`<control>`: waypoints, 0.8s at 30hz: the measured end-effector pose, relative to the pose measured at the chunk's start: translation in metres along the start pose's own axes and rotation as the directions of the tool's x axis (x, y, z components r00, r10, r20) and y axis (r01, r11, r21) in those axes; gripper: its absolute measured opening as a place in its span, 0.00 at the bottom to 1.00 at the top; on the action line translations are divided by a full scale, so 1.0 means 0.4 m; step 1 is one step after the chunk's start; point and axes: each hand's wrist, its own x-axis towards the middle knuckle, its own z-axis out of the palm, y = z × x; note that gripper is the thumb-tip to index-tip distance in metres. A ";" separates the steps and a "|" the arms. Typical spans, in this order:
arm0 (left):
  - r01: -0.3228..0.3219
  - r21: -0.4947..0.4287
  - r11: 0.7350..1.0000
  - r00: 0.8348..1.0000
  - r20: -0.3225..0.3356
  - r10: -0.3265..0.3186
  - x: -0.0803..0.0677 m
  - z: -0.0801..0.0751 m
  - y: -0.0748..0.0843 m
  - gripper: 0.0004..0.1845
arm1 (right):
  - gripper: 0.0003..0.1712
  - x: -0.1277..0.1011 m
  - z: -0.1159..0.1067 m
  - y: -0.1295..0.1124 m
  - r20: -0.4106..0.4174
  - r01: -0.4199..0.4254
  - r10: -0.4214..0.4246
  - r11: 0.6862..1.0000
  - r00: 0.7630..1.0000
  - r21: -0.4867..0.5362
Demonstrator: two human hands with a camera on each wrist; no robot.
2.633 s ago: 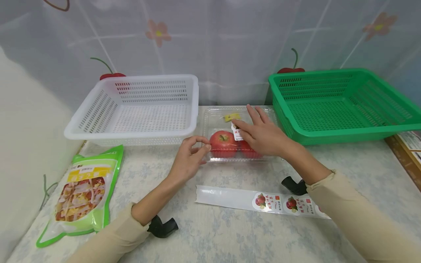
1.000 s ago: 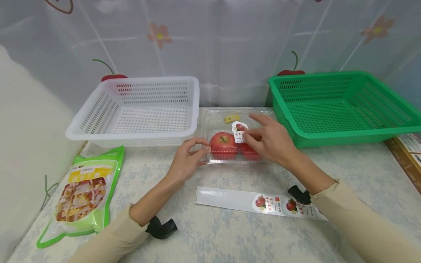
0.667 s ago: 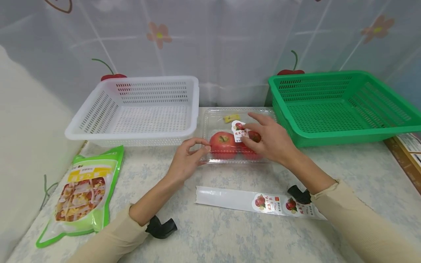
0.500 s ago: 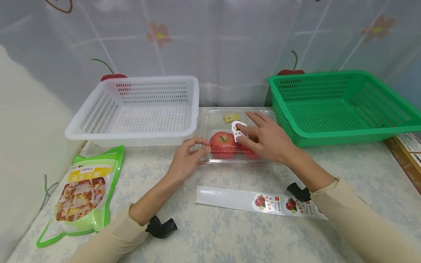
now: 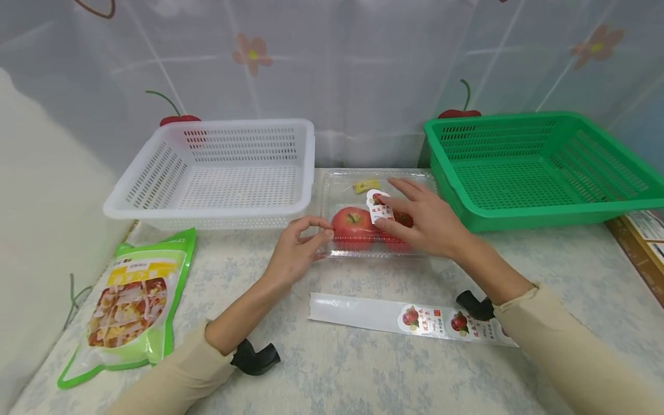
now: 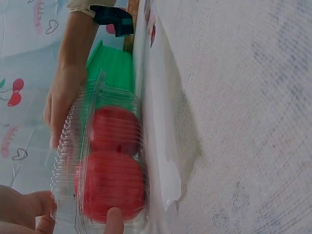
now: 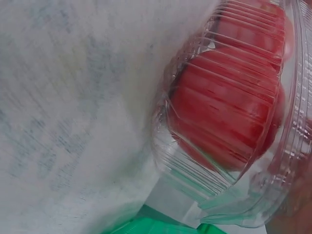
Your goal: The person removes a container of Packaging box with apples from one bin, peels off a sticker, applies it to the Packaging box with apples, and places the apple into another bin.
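A clear plastic clamshell box (image 5: 339,184) holds two red fruits (image 5: 351,223) between the two baskets. My left hand (image 5: 323,231) pinches the box's front left corner with thumb and fingertips. My right hand (image 5: 395,210) lies on the lid with fairly straight fingers, pressing a white fruit sticker (image 5: 377,206). In the left wrist view the box (image 6: 73,161) and both fruits (image 6: 113,190) show side-on, my thumb at the lower edge. The right wrist view is filled by the box wall (image 7: 195,165) and a red fruit (image 7: 229,112).
A white basket (image 5: 218,129) stands at the back left and a green basket (image 5: 539,213) at the back right. A sticker backing strip (image 5: 358,312) with more stickers lies in front of the box. At the left lies a green snack bag (image 5: 132,302).
The right hand's fingers have shifted a little over the sticker on the lid, uncovering more of it. The left hand and the box have stayed in place.
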 end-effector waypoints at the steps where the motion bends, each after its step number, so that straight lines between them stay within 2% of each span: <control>1: 0.001 -0.001 1.000 1.000 0.000 -0.001 0.000 0.000 0.001 0.08 | 0.31 0.001 0.000 0.000 0.001 0.002 -0.002 1.000 1.000 -0.008; 4: 0.007 -0.006 1.000 1.000 -0.003 -0.007 0.001 0.001 0.002 0.07 | 0.24 0.000 0.003 0.006 -0.044 0.076 -0.075 0.997 0.996 0.010; 8: 0.005 -0.001 1.000 1.000 -0.004 -0.005 -0.002 -0.001 0.004 0.07 | 0.15 -0.005 0.009 0.016 -0.131 0.208 -0.202 0.977 0.971 0.035; 11: 0.005 0.012 1.000 1.000 -0.007 -0.005 -0.003 -0.002 0.004 0.07 | 0.12 -0.007 0.011 0.015 -0.159 0.219 -0.210 0.975 0.965 0.043; 13: 0.003 0.015 1.000 1.000 -0.007 -0.003 -0.003 -0.003 0.003 0.07 | 0.16 -0.009 0.010 0.010 -0.143 0.169 -0.164 0.985 0.976 0.028; 17: -0.006 0.016 1.000 1.000 -0.003 0.006 -0.003 -0.002 0.003 0.07 | 0.27 -0.009 0.009 0.002 -0.055 0.074 -0.077 0.996 0.996 -0.050; 21: -0.002 0.010 1.000 1.000 -0.002 0.002 -0.001 0.000 0.004 0.07 | 0.26 -0.005 0.006 0.001 0.015 0.118 -0.117 0.989 0.993 -0.091; 24: 0.003 0.008 1.000 1.000 -0.004 -0.003 0.000 0.002 0.005 0.07 | 0.24 -0.006 0.003 0.004 0.034 0.177 -0.175 0.982 0.984 -0.062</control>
